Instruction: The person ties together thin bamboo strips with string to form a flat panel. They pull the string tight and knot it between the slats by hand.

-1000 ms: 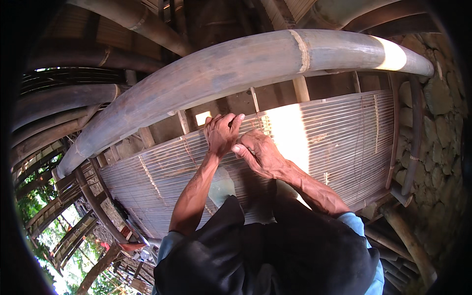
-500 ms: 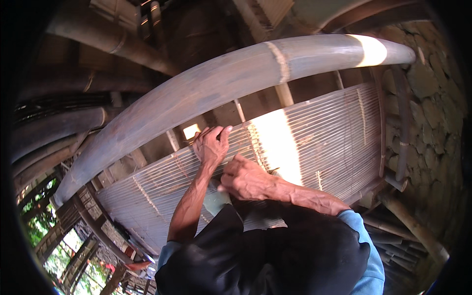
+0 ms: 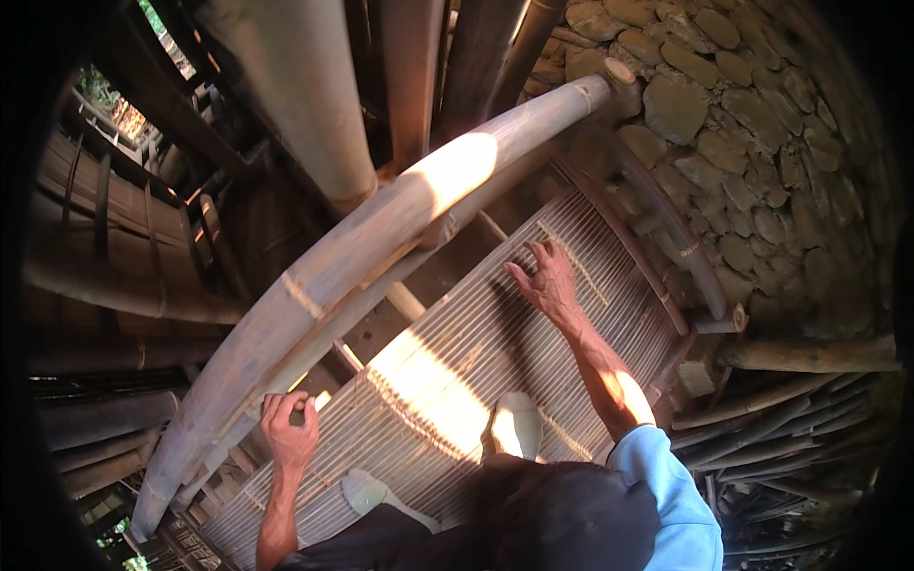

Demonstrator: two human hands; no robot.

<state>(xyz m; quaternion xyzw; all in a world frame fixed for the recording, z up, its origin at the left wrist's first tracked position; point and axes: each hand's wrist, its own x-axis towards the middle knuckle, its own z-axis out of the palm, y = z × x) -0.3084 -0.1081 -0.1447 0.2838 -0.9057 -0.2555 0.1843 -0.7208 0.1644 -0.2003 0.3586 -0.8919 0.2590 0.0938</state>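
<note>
My left hand (image 3: 288, 428) is held over the front edge of a slatted bamboo bench seat (image 3: 466, 324), beside the thick bamboo rail. Its fingers are curled toward the thumb in a loose ring; anything small inside cannot be made out. Farther right, my right hand (image 3: 549, 284) reaches over the slats with fingers spread and nothing seen in it. Close to those fingers runs a braided cord binding (image 3: 576, 262) across the slats. Another cord binding (image 3: 409, 414) crosses the sunlit middle. Whether my right fingertips touch the slats, I cannot tell.
A thick bamboo rail (image 3: 352, 257) arches along the bench's far side. Upright bamboo posts (image 3: 409, 76) stand behind it. My light-coloured feet (image 3: 517, 426) are on the slats. Rounded stones (image 3: 733, 143) lie at the upper right; bamboo poles (image 3: 790, 419) are stacked at the right.
My hands were close together at the middle; now they are far apart, the left lower left, the right up and right with its fingers spread. The view has turned and my feet show.
</note>
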